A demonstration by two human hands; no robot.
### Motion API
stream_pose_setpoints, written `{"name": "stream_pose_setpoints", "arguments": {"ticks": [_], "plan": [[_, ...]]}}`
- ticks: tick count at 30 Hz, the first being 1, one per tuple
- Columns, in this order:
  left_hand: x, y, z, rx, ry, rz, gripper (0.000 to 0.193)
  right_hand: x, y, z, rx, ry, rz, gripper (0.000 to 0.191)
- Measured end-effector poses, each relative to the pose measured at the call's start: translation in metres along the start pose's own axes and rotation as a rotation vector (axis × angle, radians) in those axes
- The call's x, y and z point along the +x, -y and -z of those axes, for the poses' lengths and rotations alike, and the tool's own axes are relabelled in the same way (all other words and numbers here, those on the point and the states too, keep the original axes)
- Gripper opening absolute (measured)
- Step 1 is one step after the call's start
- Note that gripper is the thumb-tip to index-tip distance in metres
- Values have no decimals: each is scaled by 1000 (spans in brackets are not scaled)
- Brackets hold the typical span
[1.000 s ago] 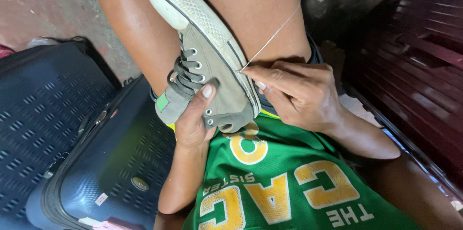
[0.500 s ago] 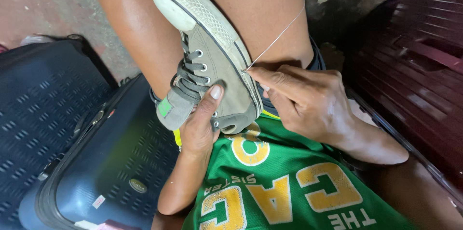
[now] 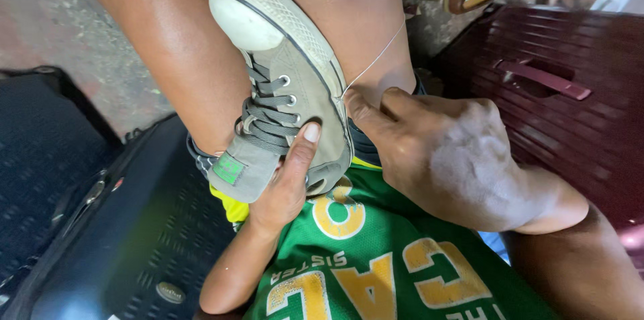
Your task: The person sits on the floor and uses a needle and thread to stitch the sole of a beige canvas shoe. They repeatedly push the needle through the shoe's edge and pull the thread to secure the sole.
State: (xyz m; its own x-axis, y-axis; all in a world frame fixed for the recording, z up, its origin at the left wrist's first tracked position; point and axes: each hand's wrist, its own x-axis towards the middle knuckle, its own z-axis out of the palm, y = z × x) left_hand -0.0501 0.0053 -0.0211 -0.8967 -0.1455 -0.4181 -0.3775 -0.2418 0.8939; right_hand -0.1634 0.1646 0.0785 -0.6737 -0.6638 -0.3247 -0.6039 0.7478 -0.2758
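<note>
Hands — left (image 3: 285,182) gripping sneaker (image 3: 288,85), right (image 3: 446,159) pinching thread (image 3: 376,60)

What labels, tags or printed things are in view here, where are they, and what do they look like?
Tongue label: small green rectangle on the grey sneaker, beside the left hand.
Shirt print: big yellow letters with pale outlines across the green shirt, below the right hand.
Round badge: small dark oval on the dark blue suitcase, lower left.

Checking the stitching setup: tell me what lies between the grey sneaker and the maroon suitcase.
In the head view, the right hand lies between the grey sneaker and the maroon suitcase, its fingertips at the sole edge, with a thin thread running up from there.
</note>
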Motion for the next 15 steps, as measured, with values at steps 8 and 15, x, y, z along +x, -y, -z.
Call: {"name": "stream_pose_setpoints", "arguments": {"ticks": [8,15], "plan": [[1,-2,14,163,27,4,26,24,23,0,-224,180,75,20],[-9,-3,19,120,25,47,28,35,34,6,-245,164,163,18]]}}
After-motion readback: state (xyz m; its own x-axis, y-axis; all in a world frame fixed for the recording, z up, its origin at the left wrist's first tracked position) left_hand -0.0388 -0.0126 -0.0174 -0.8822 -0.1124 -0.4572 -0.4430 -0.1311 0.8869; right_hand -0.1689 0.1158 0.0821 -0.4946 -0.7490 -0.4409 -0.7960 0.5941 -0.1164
